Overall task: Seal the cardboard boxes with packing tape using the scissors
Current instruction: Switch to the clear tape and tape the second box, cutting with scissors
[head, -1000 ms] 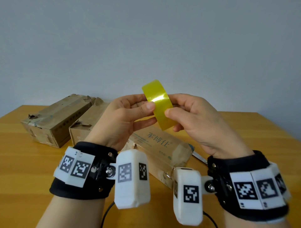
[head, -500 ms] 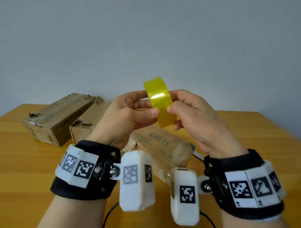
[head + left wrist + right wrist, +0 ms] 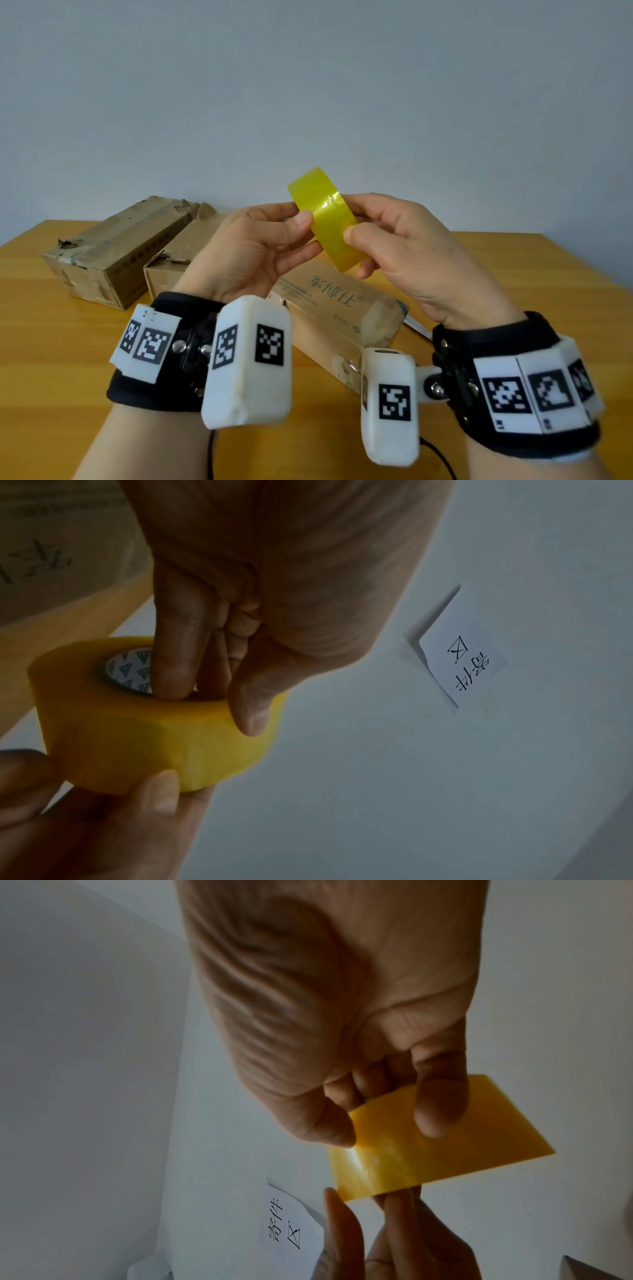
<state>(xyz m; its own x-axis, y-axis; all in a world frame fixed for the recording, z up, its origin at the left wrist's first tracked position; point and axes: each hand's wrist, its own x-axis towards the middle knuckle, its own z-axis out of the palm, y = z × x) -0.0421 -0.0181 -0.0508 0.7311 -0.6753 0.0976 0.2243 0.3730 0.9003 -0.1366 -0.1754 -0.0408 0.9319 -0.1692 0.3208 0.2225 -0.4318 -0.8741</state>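
Yellow glossy tape roll (image 3: pixel 327 222) upright, printed white core; left hand (image 3: pixel 253 250) and right hand (image 3: pixel 407 246) both grip it.

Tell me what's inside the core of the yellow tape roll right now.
The left hand's fingers are pushed into the tape roll core, against its white printed liner. The fingertips and the rest of the liner are hidden.

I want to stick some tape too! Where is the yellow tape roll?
In the head view, the yellow tape roll is up in the air, centre, held between the left hand and right hand, above the printed cardboard box.
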